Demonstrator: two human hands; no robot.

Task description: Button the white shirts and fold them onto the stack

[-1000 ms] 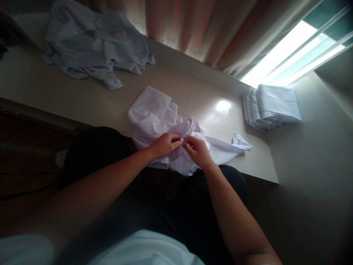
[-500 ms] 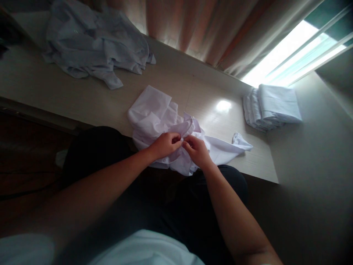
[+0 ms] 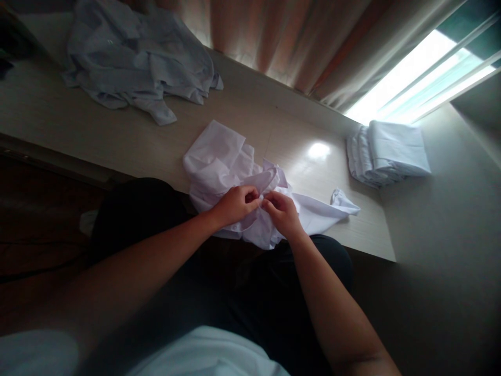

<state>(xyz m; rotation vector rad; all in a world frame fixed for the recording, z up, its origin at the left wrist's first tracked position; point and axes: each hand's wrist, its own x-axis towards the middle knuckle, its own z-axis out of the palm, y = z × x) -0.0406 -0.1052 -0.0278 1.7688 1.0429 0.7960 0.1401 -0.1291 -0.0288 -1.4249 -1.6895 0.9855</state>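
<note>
A crumpled white shirt (image 3: pixel 219 162) lies on the light wooden table (image 3: pixel 117 141) right in front of me, one sleeve (image 3: pixel 332 206) stretched out to the right. My left hand (image 3: pixel 235 204) and my right hand (image 3: pixel 282 213) meet over the shirt's near edge. Both have their fingers pinched on the fabric, fingertips almost touching. What exactly the fingertips hold between them is too small to make out.
A loose heap of pale blue-white garments (image 3: pixel 136 57) lies at the table's far left. A stack of folded white garments (image 3: pixel 387 154) sits at the far right by the window (image 3: pixel 415 78). Curtains (image 3: pixel 282 36) hang behind the table. My dark-clothed lap is below the table's edge.
Both hands stay pinched on the shirt in the same spot; only the view has shifted slightly.
</note>
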